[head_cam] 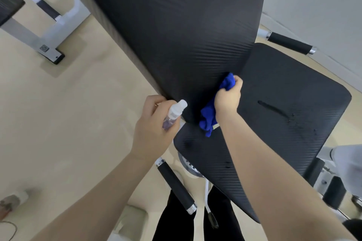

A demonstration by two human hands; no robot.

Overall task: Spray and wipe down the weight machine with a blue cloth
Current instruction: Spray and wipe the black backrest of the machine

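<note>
Clenched in the right hand [228, 97], a bunched blue cloth [210, 117] is pressed against the lower edge of the backrest pad [176, 25], where that pad meets the seat pad [290, 88]; a loose tail of cloth hangs onto the seat's near-left part. Left hand [151, 123] grips a small clear spray bottle [173, 113], cap uppermost, beside the backrest's lower left corner. Progress, as judged from the surfaces: spray has been applied, since a wet streak [274, 110] and scattered droplets lie near the seat pad's right edge, and smaller wet spots sit near its front edge. Wiping appears to be in its early part; the seat's moisture is not yet wiped, and the machine's handles show no sign either way. Surroundings: a foam-gripped handle [290, 43] projects beyond the seat's far edge, and a second handle [176, 186] lies below its near-left corner, close to the person's dark trousers. A white frame of another machine [39, 39] stands on the pale floor, well apart. Nothing obstructs the cloth's path across either pad.
</note>
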